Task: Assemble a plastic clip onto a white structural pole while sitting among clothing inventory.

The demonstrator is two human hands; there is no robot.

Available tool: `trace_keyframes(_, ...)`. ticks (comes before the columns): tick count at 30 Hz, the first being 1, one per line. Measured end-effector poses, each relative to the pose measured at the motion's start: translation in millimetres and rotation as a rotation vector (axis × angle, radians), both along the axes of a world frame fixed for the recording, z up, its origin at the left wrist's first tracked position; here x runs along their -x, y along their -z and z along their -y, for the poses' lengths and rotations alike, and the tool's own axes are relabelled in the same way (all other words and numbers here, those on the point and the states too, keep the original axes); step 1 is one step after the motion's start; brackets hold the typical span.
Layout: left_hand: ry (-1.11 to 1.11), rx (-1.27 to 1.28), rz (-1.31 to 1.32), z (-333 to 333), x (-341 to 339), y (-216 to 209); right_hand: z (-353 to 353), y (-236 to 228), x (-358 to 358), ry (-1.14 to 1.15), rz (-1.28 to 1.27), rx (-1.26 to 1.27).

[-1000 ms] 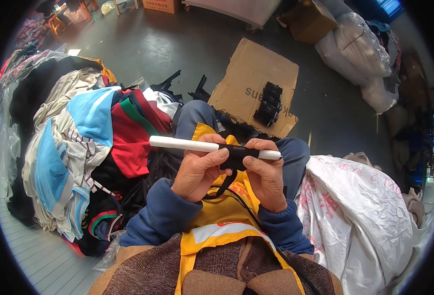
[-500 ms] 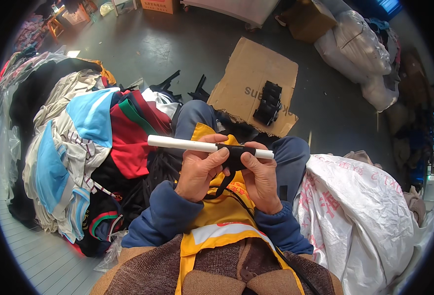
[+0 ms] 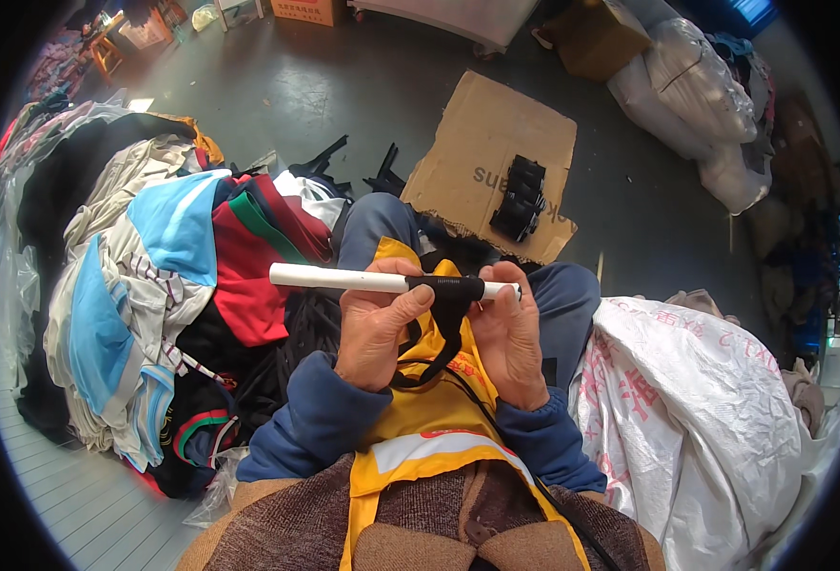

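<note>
A white tube [image 3: 329,277] lies almost level across my lap, its long bare end pointing left. Black elastic-looking band [image 3: 446,288] is wound round it right of its middle, and a loop of the band hangs down over my yellow apron [image 3: 425,335]. My left hand [image 3: 374,333] is closed on the tube, its thumb against the left edge of the winding. The fingers of my right hand [image 3: 512,347] pinch the short right end, with the thumb in front. Both hands' remaining fingers are partly hidden behind the tube.
Beyond my knees, several black rolls [image 3: 520,200] lie on a flat cardboard sheet [image 3: 463,133]. A heap of clothes [image 3: 177,224] rises at my left. On the right sits a white woven sack [image 3: 691,419]; plastic-wrapped bundles [image 3: 696,95] and a cardboard box [image 3: 599,40] stand far right.
The tube has shifted left. My right hand has come off the black winding and now grips the tube's right end, so more of the winding and its hanging loop shows.
</note>
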State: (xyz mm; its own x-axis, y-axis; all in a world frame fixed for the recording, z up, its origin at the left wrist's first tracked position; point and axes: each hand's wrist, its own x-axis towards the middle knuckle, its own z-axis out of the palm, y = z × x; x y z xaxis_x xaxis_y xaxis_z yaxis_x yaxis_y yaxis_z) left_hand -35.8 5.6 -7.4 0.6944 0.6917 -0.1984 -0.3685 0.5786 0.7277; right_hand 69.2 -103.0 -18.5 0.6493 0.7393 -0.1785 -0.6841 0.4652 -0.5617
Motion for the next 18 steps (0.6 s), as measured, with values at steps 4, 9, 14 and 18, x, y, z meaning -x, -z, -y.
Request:
trace_keyframes(4, 0.064, 0.03, -0.027, 2.6, 0.5, 3.4, -1.0, -2.2, 11.4, -0.083, 0.008, 0.119)
trace_keyframes(9, 0.075, 0.212, 0.019, 2.8, 1.0, -5.7, -0.5, -7.1, 10.2, -0.042, 0.045, 0.215)
trace_keyframes(14, 0.033, 0.146, 0.098, 4.8, 0.6, -0.1, -1.8, -13.4, 12.6, 0.032, 0.023, 0.217)
trace_keyframes(18, -0.004, 0.171, 0.073, 4.0, -0.6, -6.7, -0.7, -13.3, 12.4, 0.049, 0.094, 0.238)
